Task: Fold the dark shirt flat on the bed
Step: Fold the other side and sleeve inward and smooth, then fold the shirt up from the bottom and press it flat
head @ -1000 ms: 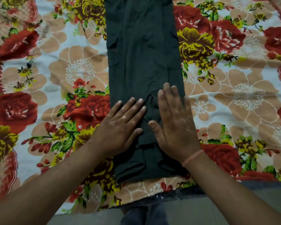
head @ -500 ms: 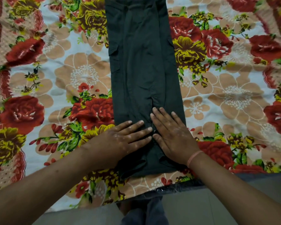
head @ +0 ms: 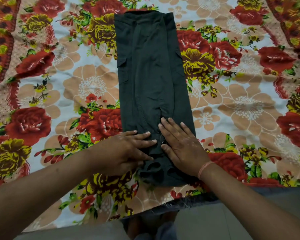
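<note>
Near dark shirt (head: 152,75) hem: left hand (head: 126,151), right hand (head: 182,148) pressed flat; slid closer since.

A home bedroom: bed (head: 249,104) under a flowered sheet (head: 42,104), plain grey floor (head: 206,222) alongside.

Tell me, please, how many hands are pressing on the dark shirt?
2. The left hand lies flat on the near left of the dark green folded cloth shirt; the right hand lies flat beside it. No others seem hidden.

left hand (head: 125,149) and right hand (head: 180,144) now press the dark shirt (head: 151,66) nearer the bed (head: 76,87)'s near edge, left fingers (head: 145,141) turned crosswise.
</note>
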